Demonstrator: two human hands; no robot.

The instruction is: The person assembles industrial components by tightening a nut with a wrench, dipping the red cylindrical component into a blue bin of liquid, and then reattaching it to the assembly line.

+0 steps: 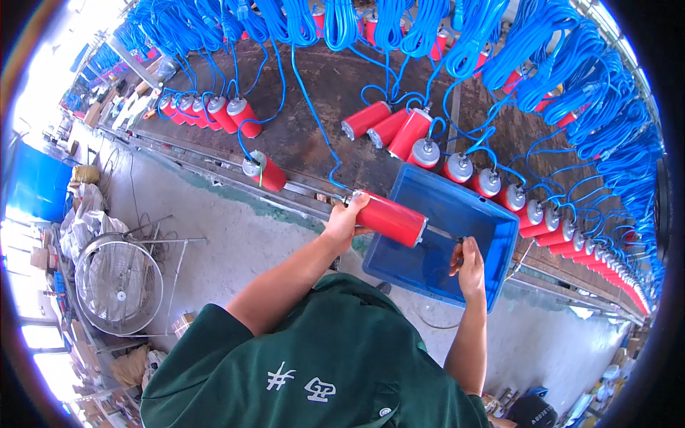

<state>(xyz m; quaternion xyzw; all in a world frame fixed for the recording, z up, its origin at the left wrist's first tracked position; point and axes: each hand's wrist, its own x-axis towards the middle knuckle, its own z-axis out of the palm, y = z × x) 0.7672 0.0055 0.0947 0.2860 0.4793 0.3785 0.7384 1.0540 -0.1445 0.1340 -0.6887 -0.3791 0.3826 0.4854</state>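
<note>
A red cylinder (391,217) with silver end caps lies across my left hand (346,218), whose fingers wrap round its left end. From that end a blue cable runs up to a hanging bundle. My right hand (469,265) is closed on a screwdriver (444,234); its thin metal shaft reaches to the cylinder's right end cap. Most of the screwdriver's handle is hidden in the fingers. Both hands are at the blue plastic crate (511,227), with the cylinder over its left part. Whether the screwdriver's tip sits in a screw I cannot tell.
A dark workbench (307,121) curves across the far side. Another red cylinder (265,171) stands at its near edge on the left, with several more (408,133) behind the crate and along the right. Blue cable bundles (421,28) hang above. A round wire fan cage (120,285) is at left.
</note>
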